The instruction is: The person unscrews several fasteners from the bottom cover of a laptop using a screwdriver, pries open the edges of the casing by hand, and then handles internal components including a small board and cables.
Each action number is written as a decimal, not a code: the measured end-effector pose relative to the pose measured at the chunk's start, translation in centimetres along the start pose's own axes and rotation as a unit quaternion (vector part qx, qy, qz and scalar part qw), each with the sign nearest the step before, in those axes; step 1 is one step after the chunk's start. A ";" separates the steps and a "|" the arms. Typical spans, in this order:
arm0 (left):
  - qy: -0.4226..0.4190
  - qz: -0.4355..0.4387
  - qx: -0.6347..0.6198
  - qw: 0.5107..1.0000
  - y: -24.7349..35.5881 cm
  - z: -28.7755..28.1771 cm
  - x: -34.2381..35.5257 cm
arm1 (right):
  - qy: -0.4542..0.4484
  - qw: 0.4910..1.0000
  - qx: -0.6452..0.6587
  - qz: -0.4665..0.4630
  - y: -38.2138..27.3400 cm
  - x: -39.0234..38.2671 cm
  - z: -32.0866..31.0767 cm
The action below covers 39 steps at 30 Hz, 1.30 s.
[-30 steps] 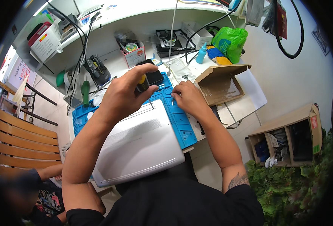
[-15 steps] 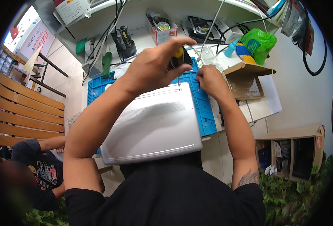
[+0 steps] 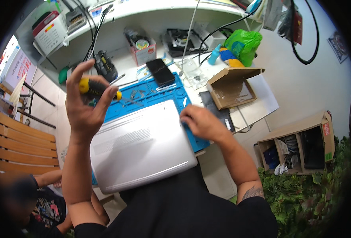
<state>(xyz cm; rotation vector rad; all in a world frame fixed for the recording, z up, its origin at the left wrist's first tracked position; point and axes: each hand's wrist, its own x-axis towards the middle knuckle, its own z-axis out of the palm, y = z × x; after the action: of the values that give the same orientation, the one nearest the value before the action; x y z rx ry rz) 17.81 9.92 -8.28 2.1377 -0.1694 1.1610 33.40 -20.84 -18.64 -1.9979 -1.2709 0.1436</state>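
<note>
A silver laptop (image 3: 139,146) lies shut, underside up, on a blue work mat (image 3: 159,93). My left hand (image 3: 86,107) is raised above the laptop's left side and holds a screwdriver with a yellow and black handle (image 3: 98,88), its shaft pointing right over the mat. My right hand (image 3: 201,123) rests on the laptop's right edge, fingers curled down against the mat. Small screws and metal bits lie on the mat behind the laptop.
A black phone (image 3: 160,71) lies at the mat's far edge. An open cardboard box (image 3: 233,85) sits to the right, a green bag (image 3: 243,43) behind it. A floor box (image 3: 302,144) stands lower right. Another person (image 3: 28,202) sits at lower left by a wooden bench (image 3: 12,142).
My left hand lifted the screwdriver up and to the left, away from the mat. My right hand dropped from the mat's far side to the laptop's right edge.
</note>
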 end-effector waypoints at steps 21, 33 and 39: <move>-0.003 0.006 -0.035 0.999 1.3 0.0 -1.2 | -0.061 0.992 -0.101 -0.052 -1.1 -1.0 0.2; 0.015 0.067 -0.013 0.998 2.1 -2.2 -0.7 | -0.196 0.934 -0.289 -0.080 -4.7 0.9 -1.0; 0.019 0.053 -0.027 0.998 2.2 -2.7 -1.3 | -0.192 0.956 -0.215 -0.058 -3.0 0.3 -1.2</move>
<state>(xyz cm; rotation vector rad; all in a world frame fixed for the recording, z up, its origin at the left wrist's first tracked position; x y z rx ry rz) 14.22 9.65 -7.21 2.0784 -0.2978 1.2431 31.92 -20.53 -15.83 -2.3294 -1.7879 0.2222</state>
